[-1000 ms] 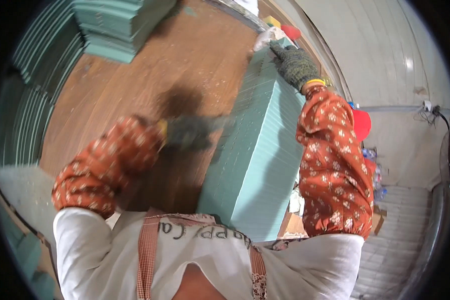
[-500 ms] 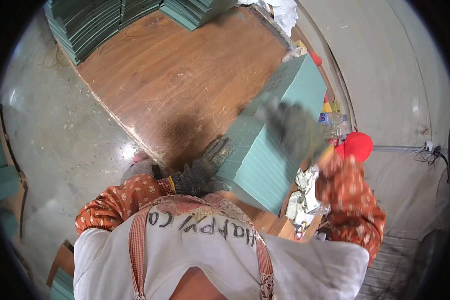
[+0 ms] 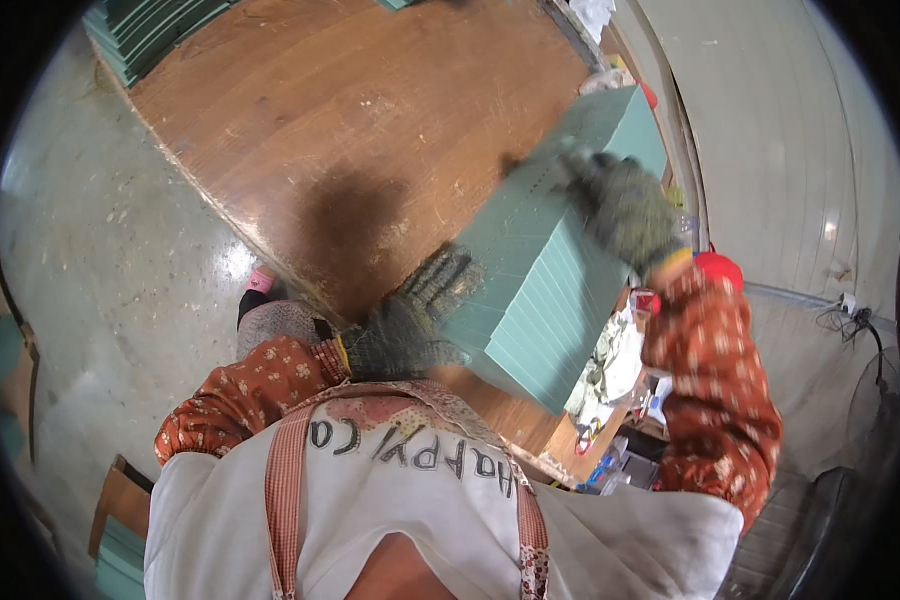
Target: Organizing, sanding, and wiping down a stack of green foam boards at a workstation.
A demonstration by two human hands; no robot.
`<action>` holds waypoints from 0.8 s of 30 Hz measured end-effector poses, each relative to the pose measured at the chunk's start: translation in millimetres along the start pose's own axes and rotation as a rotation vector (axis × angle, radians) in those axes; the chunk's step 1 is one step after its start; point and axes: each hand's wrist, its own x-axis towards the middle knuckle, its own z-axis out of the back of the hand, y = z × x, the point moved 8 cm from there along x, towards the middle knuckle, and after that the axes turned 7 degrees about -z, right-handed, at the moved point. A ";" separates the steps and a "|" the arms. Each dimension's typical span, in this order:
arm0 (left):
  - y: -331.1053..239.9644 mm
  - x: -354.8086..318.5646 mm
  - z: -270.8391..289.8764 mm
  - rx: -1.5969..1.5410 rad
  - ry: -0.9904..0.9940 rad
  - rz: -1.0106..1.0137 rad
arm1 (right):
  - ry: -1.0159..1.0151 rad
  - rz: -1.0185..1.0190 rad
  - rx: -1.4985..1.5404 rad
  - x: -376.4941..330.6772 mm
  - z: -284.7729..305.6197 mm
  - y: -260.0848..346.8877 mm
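A tall stack of teal flat sheets [image 3: 555,270] stands on the brown wooden table [image 3: 350,120] at its right side. My right hand [image 3: 620,205], in a grey knit glove, lies flat on top of the stack near its far end. My left hand [image 3: 410,320], also gloved, is pressed against the stack's near left side with its fingers spread. Both sleeves are orange with a floral print. The hands look blurred.
More teal sheet stacks [image 3: 150,35] sit at the table's far left corner. A grey concrete floor [image 3: 90,290] lies to the left. A red round object [image 3: 720,268] and small clutter [image 3: 610,400] sit to the right by a pale wall [image 3: 770,130].
The view has swung left and down, showing more floor. My right hand has slid from the stack's far end onto its top, and my left hand has moved in against its near side.
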 end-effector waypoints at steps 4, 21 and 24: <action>30.1 -13.5 -25.9 -0.406 -0.015 0.285 | 0.004 0.335 0.216 -99.6 42.3 112.8; 31.6 -11.0 -26.4 -0.784 -0.133 0.202 | -0.322 0.296 0.203 -107.3 48.0 120.2; 32.6 -16.9 -21.9 -0.361 -0.143 0.089 | -0.234 0.343 0.164 -145.9 57.7 154.5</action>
